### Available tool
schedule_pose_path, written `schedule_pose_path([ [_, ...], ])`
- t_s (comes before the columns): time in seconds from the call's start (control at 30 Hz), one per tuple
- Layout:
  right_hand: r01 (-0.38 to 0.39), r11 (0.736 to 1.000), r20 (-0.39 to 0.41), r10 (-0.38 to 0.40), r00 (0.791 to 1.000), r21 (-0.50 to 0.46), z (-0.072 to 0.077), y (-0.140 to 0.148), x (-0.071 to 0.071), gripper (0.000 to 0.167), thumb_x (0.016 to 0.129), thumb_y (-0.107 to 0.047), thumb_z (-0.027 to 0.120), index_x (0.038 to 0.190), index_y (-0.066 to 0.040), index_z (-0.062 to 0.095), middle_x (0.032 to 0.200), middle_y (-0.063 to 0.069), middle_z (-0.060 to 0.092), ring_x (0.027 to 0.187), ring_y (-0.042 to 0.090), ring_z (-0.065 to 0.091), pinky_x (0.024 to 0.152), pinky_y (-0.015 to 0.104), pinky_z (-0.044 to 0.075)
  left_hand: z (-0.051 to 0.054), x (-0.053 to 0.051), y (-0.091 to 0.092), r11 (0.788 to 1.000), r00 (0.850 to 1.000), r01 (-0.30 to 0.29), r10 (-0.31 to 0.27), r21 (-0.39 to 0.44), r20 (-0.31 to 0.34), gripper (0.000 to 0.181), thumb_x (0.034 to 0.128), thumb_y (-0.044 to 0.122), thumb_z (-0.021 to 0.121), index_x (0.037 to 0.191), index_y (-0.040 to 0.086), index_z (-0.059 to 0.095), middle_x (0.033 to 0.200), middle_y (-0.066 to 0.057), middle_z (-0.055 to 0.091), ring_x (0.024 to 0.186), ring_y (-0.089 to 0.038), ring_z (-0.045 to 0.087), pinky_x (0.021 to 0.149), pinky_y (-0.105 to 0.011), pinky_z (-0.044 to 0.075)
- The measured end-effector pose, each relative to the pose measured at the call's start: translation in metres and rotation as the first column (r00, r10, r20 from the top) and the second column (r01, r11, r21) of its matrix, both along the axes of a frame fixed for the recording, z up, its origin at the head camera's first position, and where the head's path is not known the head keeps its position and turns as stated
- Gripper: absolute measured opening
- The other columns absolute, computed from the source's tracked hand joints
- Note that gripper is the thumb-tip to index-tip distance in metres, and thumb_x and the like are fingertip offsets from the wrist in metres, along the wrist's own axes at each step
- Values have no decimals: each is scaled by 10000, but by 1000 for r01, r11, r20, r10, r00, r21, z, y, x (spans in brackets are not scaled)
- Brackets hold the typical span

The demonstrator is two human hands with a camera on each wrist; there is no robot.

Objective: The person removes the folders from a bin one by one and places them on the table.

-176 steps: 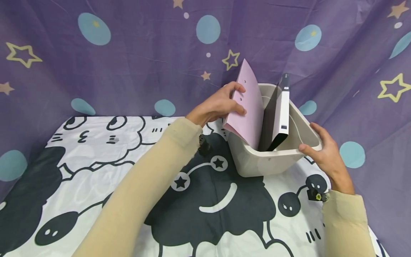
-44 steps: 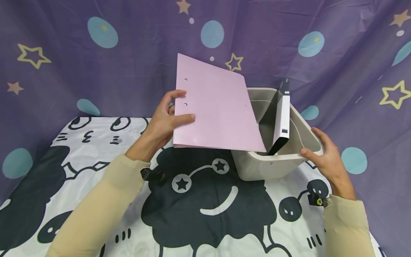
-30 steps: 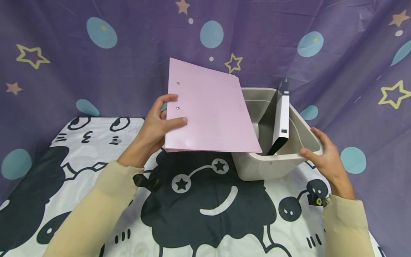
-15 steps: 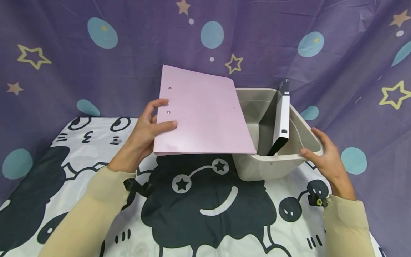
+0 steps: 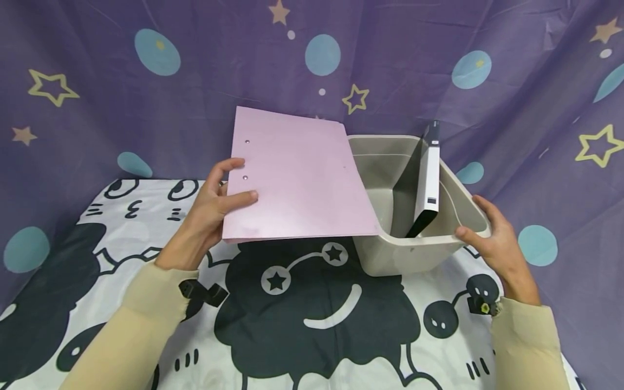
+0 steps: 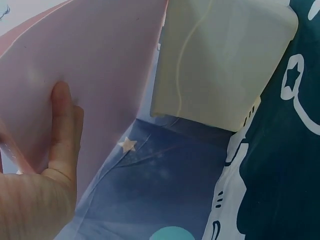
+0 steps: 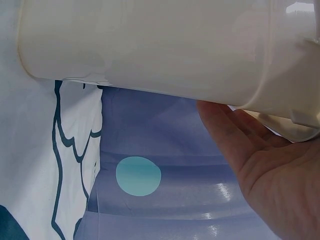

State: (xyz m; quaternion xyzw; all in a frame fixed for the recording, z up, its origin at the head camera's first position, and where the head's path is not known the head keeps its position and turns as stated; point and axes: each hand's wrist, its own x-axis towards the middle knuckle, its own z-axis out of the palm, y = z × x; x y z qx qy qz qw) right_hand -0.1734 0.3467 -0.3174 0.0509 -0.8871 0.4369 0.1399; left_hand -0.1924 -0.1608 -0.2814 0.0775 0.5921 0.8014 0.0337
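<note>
A pink folder (image 5: 297,179) is pinched at its left edge by the left hand (image 5: 205,211), thumb on the front and other fingers behind. Its lower right corner overlaps the left rim of a light grey bin (image 5: 400,241). Inside the bin a black and white binder (image 5: 428,179) leans upright. The right hand (image 5: 502,244) grips the bin's right front corner, thumb over the rim. In the left wrist view, the left hand's fingers (image 6: 62,135) lie against the folder (image 6: 100,65). The right wrist view has the right hand (image 7: 270,175) against the bin wall (image 7: 150,45).
A white cloth with black cartoon figures (image 5: 317,336) covers the table. Behind it hangs a purple curtain (image 5: 219,65) with stars and blue dots. Small dark devices sit at both wrists, the left one (image 5: 202,292) in front of the sleeve cuff.
The left hand has drawn the folder out of the bin, leftward and slightly down, and its front now faces the head camera. The right hand and bin have stayed nearly in place.
</note>
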Motion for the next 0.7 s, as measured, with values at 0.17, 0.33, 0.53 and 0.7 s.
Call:
schedule_pose_path([
  [0.17, -16, 1000, -15, 16, 1000, 6, -2, 2, -1, 804, 839, -178, 702, 1507, -87, 264, 1296, 214, 442, 973, 82, 466, 706, 117, 401, -2, 3, -6, 1000, 1000, -9, 9, 15, -8, 720, 815, -49, 708, 1373, 252, 368, 1209, -174, 452, 796, -267, 692, 607, -406, 565],
  [0.33, -4, 1000, 4, 4, 1000, 8, 0, 1, 0, 803, 846, -198, 699, 1512, -114, 260, 1301, 172, 445, 987, 94, 461, 707, 114, 400, -6, 4, -12, 1000, 999, -22, 22, 0, -26, 720, 817, -52, 706, 1373, 247, 359, 1241, -154, 445, 833, -263, 690, 626, -412, 564],
  [0.53, -3, 1000, 1, 3, 1000, 3, 1, -1, 0, 795, 846, -198, 696, 1510, -124, 267, 1285, 139, 455, 993, 117, 467, 707, 113, 409, -14, 5, -16, 999, 999, -31, 31, -11, -25, 725, 812, -57, 710, 1370, 241, 355, 1227, -131, 479, 831, -257, 694, 623, -427, 560],
  [0.7, -3, 1000, -4, 3, 1000, 3, 0, -1, 0, 792, 844, -200, 696, 1510, -137, 272, 1285, 138, 455, 995, 122, 464, 708, 114, 407, -20, 6, -18, 999, 999, -28, 28, -19, -21, 742, 807, -56, 716, 1377, 237, 343, 1237, -124, 485, 839, -257, 693, 630, -427, 562],
])
